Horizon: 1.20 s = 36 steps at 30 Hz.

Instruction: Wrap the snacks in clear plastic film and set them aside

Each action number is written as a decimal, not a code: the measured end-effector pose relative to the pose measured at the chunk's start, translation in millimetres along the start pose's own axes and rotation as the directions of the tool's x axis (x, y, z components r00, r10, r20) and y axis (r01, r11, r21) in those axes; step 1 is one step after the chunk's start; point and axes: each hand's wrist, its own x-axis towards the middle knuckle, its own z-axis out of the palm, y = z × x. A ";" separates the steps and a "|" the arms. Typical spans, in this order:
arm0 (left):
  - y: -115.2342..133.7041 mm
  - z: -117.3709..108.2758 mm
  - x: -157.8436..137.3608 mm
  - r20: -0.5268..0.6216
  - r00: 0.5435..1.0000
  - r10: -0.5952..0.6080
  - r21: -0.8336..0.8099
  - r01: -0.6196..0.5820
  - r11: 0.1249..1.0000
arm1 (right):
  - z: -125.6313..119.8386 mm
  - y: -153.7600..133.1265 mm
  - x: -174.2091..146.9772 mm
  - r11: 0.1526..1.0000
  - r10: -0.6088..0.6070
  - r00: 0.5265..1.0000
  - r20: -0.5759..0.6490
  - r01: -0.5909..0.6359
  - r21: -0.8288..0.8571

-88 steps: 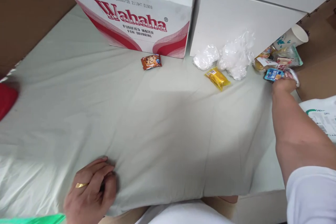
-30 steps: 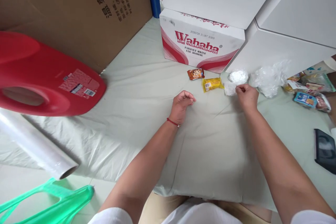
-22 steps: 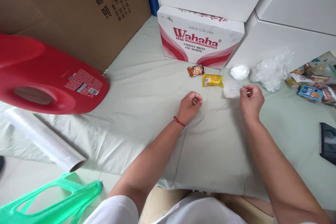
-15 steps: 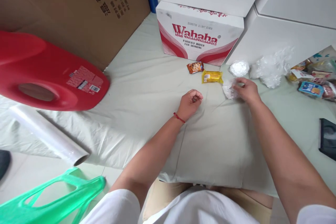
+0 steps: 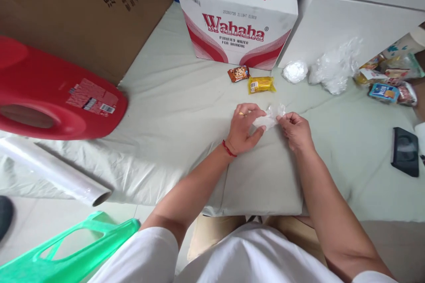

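A small crumpled piece of clear plastic film [image 5: 270,117] is between my two hands, just above or on the cloth. My right hand [image 5: 296,130] pinches its right end between thumb and fingers. On the other side, my left hand [image 5: 245,128] has thumb and fingers apart around the film's left end, with the fingertips at its edges. A yellow wrapped snack [image 5: 261,85] lies beyond the hands, and a brown wrapped snack [image 5: 238,73] sits to its left. To the right of these is a clear plastic-wrapped bundle [image 5: 295,72].
A larger heap of clear plastic [image 5: 336,68] and several packaged snacks [image 5: 384,92] lie right, near a black object [image 5: 405,152]. A Wahaha box [image 5: 237,31] stands behind. Left are a red jug [image 5: 59,93], a film roll [image 5: 56,170] and a green bag [image 5: 73,252].
My right hand has brought the crumpled film left and nearer to me. My left hand has uncurled and reached its left end. The view has shifted slightly.
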 end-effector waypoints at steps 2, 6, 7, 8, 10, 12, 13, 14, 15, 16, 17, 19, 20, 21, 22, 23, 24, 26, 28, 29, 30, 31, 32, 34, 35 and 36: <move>-3.3 4.0 -1.2 0.162 0.987 0.012 0.035 -0.018 0.999 | -1.3 1.0 -1.7 0.999 -0.001 0.999 0.047 -0.001 0.032; -16.8 8.7 -2.7 0.276 0.960 -0.052 0.040 0.042 0.998 | -1.7 0.9 -4.7 0.990 -0.002 0.998 0.068 -0.008 0.141; -19.7 8.8 -2.8 0.278 0.958 -0.074 0.036 0.067 0.997 | -1.7 1.3 -5.5 0.986 -0.009 0.998 0.061 -0.001 0.164; -22.0 8.6 -2.7 0.279 0.956 -0.092 0.032 0.087 0.996 | -1.9 2.0 -6.3 0.983 -0.019 0.998 0.055 0.009 0.184; -25.1 8.1 -2.2 0.285 0.953 -0.108 0.026 0.105 0.994 | -2.7 3.8 -7.5 0.976 -0.041 0.998 0.050 0.029 0.214; -26.5 8.0 -1.5 0.300 0.948 -0.109 0.028 0.105 0.994 | -4.4 5.6 -8.2 0.973 -0.057 0.997 0.051 0.044 0.227; -26.9 8.1 -1.2 0.308 0.945 -0.112 0.037 0.105 0.994 | -5.5 6.4 -8.1 0.972 -0.062 0.997 0.052 0.049 0.229; -27.1 8.1 -1.0 0.317 0.941 -0.116 0.047 0.107 0.993 | -6.6 7.0 -7.9 0.972 -0.068 0.996 0.051 0.055 0.230; -27.3 8.2 -1.0 0.320 0.939 -0.126 0.057 0.114 0.992 | -7.6 7.5 -7.5 0.972 -0.074 0.996 0.051 0.061 0.228; -27.3 8.3 -1.0 0.318 0.938 -0.140 0.063 0.127 0.990 | -8.4 8.0 -6.9 0.972 -0.081 0.995 0.050 0.068 0.225; -27.2 8.4 -1.0 0.309 0.938 -0.158 0.065 0.145 0.987 | -8.9 8.6 -6.3 0.972 -0.092 0.994 0.050 0.079 0.220; -26.4 8.7 -1.1 0.271 0.943 -0.192 0.054 0.184 0.981 | -8.2 10.7 -5.5 0.975 -0.128 0.990 0.058 0.115 0.189; -25.6 9.0 -1.2 0.249 0.947 -0.200 0.044 0.195 0.980 | -7.1 12.3 -5.5 0.978 -0.150 0.986 0.068 0.139 0.154; -24.6 9.2 -1.2 0.231 0.952 -0.201 0.035 0.198 0.980 | -5.7 14.3 -5.8 0.981 -0.172 0.982 0.082 0.163 0.105; -23.5 9.4 -1.1 0.220 0.956 -0.196 0.023 0.196 0.980 | -3.9 16.5 -6.4 0.982 -0.188 0.977 0.099 0.184 0.047; -22.6 9.4 -1.0 0.214 0.958 -0.191 0.007 0.194 0.981 | -2.2 18.6 -7.2 0.980 -0.194 0.973 0.121 0.197 -0.010; -21.9 9.2 -0.7 0.210 0.959 -0.192 -0.015 0.199 0.980 | -0.7 20.5 -8.0 0.979 -0.191 0.972 0.141 0.199 -0.052; -21.9 7.8 0.4 0.182 0.956 -0.232 -0.091 0.251 0.964 | 0.7 22.2 -9.3 0.983 -0.166 0.975 0.145 0.175 -0.051; -24.1 5.1 2.6 0.120 0.940 -0.319 -0.225 0.339 0.913 | -0.8 20.3 -9.3 0.991 -0.131 0.987 0.095 0.127 0.052; -25.9 3.4 4.0 0.085 0.924 -0.372 -0.310 0.380 0.872 | -2.4 18.0 -8.9 0.988 -0.109 0.992 0.064 0.101 0.119; -27.7 1.7 5.5 0.054 0.903 -0.426 -0.398 0.410 0.820 | -4.3 15.3 -8.3 0.981 -0.086 0.995 0.041 0.078 0.179; -29.5 0.1 7.0 0.035 0.880 -0.473 -0.478 0.431 0.766 | -6.3 12.4 -7.8 0.972 -0.066 0.997 0.034 0.057 0.226; -30.7 -1.4 8.4 0.030 0.858 -0.513 -0.542 0.445 0.713 | -8.1 9.7 -7.4 0.966 -0.052 0.998 0.039 0.041 0.257; -31.4 -3.7 10.6 0.053 0.824 -0.564 -0.620 0.470 0.629 | -10.5 5.7 -7.5 0.958 -0.045 0.997 0.059 0.026 0.286; -30.7 -4.4 11.5 0.074 0.813 -0.577 -0.642 0.482 0.597 | -11.0 4.5 -8.1 0.956 -0.048 0.997 0.068 0.026 0.294; -29.5 -5.0 12.2 0.096 0.805 -0.586 -0.659 0.493 0.569 | -11.1 3.9 -8.8 0.953 -0.051 0.996 0.074 0.026 0.301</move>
